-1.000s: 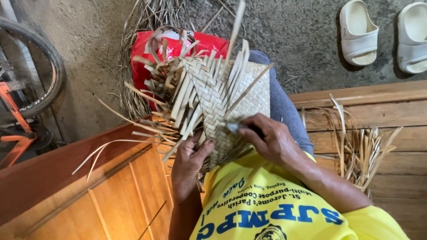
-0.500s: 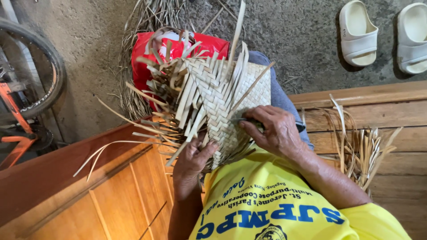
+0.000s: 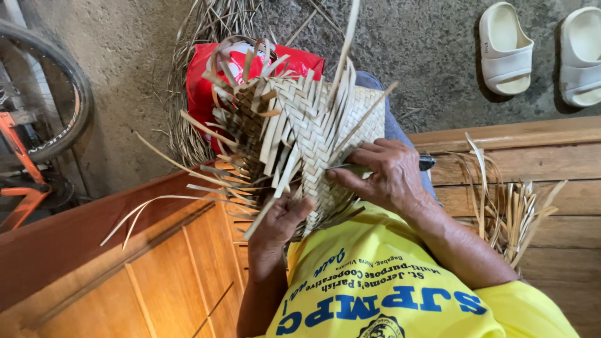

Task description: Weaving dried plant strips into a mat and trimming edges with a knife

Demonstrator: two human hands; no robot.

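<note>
A half-woven basket of pale dried leaf strips (image 3: 307,138) rests on my lap, loose strip ends sticking out all round. My left hand (image 3: 278,219) grips its lower edge from beneath. My right hand (image 3: 385,172) lies on the basket's right side and holds a thin dark-handled tool (image 3: 426,163) whose tip points left into the weave.
A red plastic bag (image 3: 206,81) and a heap of dried strips lie on the concrete floor beyond the basket. More cut strips (image 3: 507,206) lie on the wooden bench (image 3: 551,150) at right. A bicycle wheel (image 3: 56,94) stands at left, two white slippers (image 3: 507,47) at top right.
My right hand has slid up and to the right along the basket's side with the tool. The basket has tilted slightly; the left hand keeps its grip below.
</note>
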